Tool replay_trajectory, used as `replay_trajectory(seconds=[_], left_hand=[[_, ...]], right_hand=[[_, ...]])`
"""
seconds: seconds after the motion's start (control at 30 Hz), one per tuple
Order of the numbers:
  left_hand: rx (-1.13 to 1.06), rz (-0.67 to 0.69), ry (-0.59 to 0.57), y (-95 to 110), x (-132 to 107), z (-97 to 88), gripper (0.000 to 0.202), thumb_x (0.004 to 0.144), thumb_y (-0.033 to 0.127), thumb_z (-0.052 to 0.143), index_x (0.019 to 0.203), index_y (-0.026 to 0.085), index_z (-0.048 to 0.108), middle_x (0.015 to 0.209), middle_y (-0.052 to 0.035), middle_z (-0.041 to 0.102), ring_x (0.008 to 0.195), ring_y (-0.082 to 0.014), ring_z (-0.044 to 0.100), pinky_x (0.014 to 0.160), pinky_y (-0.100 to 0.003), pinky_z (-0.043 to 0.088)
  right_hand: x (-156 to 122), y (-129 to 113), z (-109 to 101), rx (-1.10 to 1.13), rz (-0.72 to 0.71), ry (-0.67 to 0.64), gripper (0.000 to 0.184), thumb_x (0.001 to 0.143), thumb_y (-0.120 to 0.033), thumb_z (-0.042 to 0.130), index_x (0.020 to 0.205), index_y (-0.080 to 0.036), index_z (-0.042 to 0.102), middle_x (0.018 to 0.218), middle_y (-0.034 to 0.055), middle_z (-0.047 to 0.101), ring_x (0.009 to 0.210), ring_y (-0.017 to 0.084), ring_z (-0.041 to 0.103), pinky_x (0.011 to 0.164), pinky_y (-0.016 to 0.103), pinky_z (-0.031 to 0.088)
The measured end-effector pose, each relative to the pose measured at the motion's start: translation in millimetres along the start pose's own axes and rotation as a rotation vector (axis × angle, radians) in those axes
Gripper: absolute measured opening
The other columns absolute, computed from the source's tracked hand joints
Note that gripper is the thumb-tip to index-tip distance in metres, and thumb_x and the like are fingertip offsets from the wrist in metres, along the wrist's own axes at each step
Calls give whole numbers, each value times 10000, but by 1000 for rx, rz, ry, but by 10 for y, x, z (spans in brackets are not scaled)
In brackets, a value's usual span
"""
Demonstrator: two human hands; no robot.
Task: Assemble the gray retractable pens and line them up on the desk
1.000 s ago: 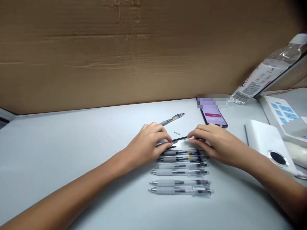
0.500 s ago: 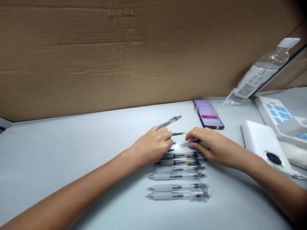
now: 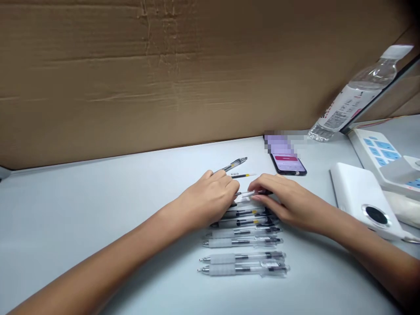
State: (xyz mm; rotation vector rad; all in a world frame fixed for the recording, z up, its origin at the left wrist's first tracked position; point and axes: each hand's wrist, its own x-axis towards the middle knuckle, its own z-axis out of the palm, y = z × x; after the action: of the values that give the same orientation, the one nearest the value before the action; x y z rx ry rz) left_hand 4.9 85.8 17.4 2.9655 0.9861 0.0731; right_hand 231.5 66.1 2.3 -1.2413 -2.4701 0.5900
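My right hand [image 3: 274,194] pinches a clear pen barrel [image 3: 248,194] above the row of pens. Curled beside it, my left hand [image 3: 215,197] grips a pen part, most of it hidden in the fingers. Its thin dark end meets the barrel's open end. Beyond the left hand lie a clear pen [image 3: 235,164] with a dark clip and a black refill [image 3: 243,176] with a yellow band. Nearer me, several clear pens lie side by side, among them a grey-gripped pen [image 3: 243,270] in front and a darker pen [image 3: 243,222] close to my hands.
A phone [image 3: 288,165] with a lit screen lies at the back. To the right are a white power bank [image 3: 356,192], a power strip [image 3: 374,148] and a water bottle [image 3: 348,103]. A cardboard wall [image 3: 114,87] stands behind the white table [image 3: 82,188].
My right hand has shifted slightly left, and the clear barrel now meets the end of the part in my left hand. The gap between them has closed.
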Motion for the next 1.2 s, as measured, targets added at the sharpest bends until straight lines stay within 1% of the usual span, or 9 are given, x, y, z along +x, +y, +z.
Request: replay_trajectory(seconds=[0.2,0.4,0.47,0.7,0.83,0.97,1.07,1.17,1.2], left_hand=[[-151,-74,123,-38,4,31,119,916,157,494,862,175,599,793,-20,637,744,-166,573,718,-292,454],[-268,84,306,-71,7,89,169,931,140,506,895,165,669,785,-30,665,738,-152,594,702,-268,474],[-299,103,362,-87,7,101,166,930,130,508,927,156,672,804,-37,680,735,-146,596,702,-260,486],[-426,102,427,-136,16,125,191,926,104,487,932,172,666,851,-35,722,792,-151,617,771,-297,518],[-456,82,488,-150,30,125,184,924,109,497,918,173,669,837,-34,725,775,-151,618,736,-288,519],[-504,78,496,-124,38,148,144,922,141,526,903,180,664,835,-31,726,770,-153,631,723,-286,517],[-614,-16,502,-52,32,184,123,915,199,576,1032,189,613,825,-12,719,751,-140,656,719,-265,517],[-752,-183,504,7,26,190,344,877,292,652,1181,221,508,794,25,712,722,-133,672,735,-262,521],[-767,-214,504,11,26,178,343,879,316,649,1177,226,508,792,28,709,722,-135,670,728,-262,519]], right_hand=[[1,-24,-7,33,7,61,127,969,-282,445,1011,-225,550,988,41,657,883,203,603,775,339,466],[9,-25,-1,75,-4,67,136,979,-283,421,1009,-228,542,984,53,658,867,204,605,761,334,473],[7,-16,0,76,1,64,129,983,-277,418,1012,-230,534,986,48,653,871,198,602,764,329,471],[6,19,-23,54,21,91,132,979,-276,425,1008,-222,542,988,46,661,871,192,614,758,317,476],[9,28,-31,50,15,100,139,979,-271,417,1011,-221,543,994,63,665,873,204,619,758,333,483],[12,14,-14,67,19,90,152,981,-298,417,1008,-227,548,990,63,667,875,211,616,755,339,485],[14,-25,8,109,2,86,149,973,-286,426,1011,-228,558,982,58,671,871,205,616,755,329,486],[11,-71,26,193,-5,78,130,966,-256,432,999,-229,554,952,49,677,829,194,619,719,314,489],[9,-83,30,223,2,82,117,966,-252,433,995,-230,544,942,43,676,816,189,621,708,309,490]])
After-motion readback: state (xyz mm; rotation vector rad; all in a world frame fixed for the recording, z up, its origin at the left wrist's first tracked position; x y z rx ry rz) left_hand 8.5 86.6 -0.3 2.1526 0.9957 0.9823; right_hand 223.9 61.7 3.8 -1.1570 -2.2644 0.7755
